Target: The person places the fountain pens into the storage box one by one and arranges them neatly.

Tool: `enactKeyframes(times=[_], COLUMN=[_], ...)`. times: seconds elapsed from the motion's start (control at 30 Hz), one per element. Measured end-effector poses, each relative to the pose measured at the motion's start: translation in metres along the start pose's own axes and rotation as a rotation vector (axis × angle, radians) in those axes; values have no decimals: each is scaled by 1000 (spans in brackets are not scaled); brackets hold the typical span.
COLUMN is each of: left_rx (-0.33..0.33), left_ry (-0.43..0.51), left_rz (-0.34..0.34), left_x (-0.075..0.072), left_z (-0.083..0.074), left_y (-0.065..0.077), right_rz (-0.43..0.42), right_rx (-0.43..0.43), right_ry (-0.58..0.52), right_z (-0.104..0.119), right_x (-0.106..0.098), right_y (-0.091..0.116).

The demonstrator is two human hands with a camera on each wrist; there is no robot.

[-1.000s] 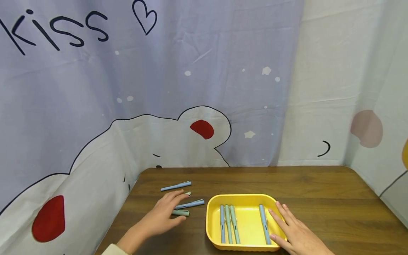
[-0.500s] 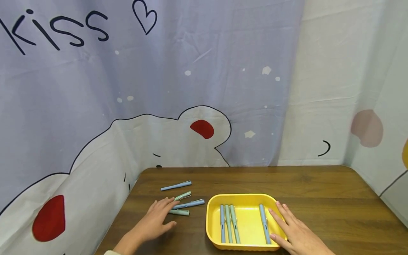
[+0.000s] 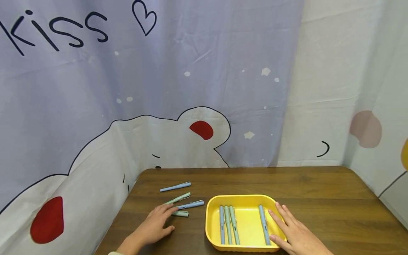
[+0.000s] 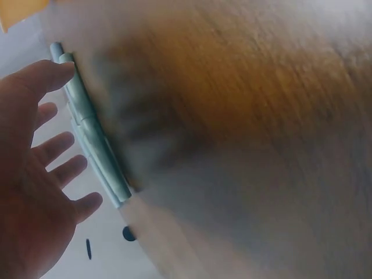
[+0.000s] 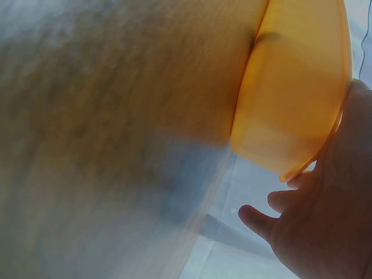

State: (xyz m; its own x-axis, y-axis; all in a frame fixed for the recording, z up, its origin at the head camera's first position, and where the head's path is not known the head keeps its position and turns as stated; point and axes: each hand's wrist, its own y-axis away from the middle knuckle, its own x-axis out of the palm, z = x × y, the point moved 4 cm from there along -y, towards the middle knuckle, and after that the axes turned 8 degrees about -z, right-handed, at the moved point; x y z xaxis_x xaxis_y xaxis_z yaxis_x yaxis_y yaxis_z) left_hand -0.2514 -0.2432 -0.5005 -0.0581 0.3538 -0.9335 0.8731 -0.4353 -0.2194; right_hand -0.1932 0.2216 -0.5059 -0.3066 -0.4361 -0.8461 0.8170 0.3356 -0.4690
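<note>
My left grip is a bare hand at the left part of the counter, fingers loosely spread, holding nothing. Its fingertips lie over the left ends of three loose pens; I cannot tell whether they touch. Those three, counted from the back edge of the counter, are an upper green pen, a lower blue pen and a lower green pen. Beyond them, nearer the back left corner, lies an upper blue pen, apart from my fingers. All four lie crosswise between the left edge of the counter and the yellow tray.

My right grip has its fingers extended, gripping nothing. It rests against the right rim of the tray, with thumb and forefinger reaching over that rim.

Inside the tray, four pens run roughly front to back. By the left wall are a left blue pen, a middle green pen and a right green pen, set close together. A separate blue pen lies well apart from them, near the right wall.

A printed curtain hangs behind the back edge, lettered "kiss" beside a heart outline.
</note>
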Motion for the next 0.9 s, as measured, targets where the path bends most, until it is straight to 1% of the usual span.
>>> enactKeyframes(times=[0.2,0.47,0.7,0.9], left_rx=[-13,-2,-32,-44], left_ry=[-11,-14,-13,-13], left_rz=[15,9,39,23], left_x=[6,7,13,14], left_z=[5,6,10,7], left_y=[1,-2,-4,-5], right_rz=[24,40,42,57], right_rx=[23,40,43,59], right_ry=[-26,-36,-32,-47], right_z=[-2,0,0,0], right_x=[3,1,-1,0], right_y=[0,-1,-2,-2])
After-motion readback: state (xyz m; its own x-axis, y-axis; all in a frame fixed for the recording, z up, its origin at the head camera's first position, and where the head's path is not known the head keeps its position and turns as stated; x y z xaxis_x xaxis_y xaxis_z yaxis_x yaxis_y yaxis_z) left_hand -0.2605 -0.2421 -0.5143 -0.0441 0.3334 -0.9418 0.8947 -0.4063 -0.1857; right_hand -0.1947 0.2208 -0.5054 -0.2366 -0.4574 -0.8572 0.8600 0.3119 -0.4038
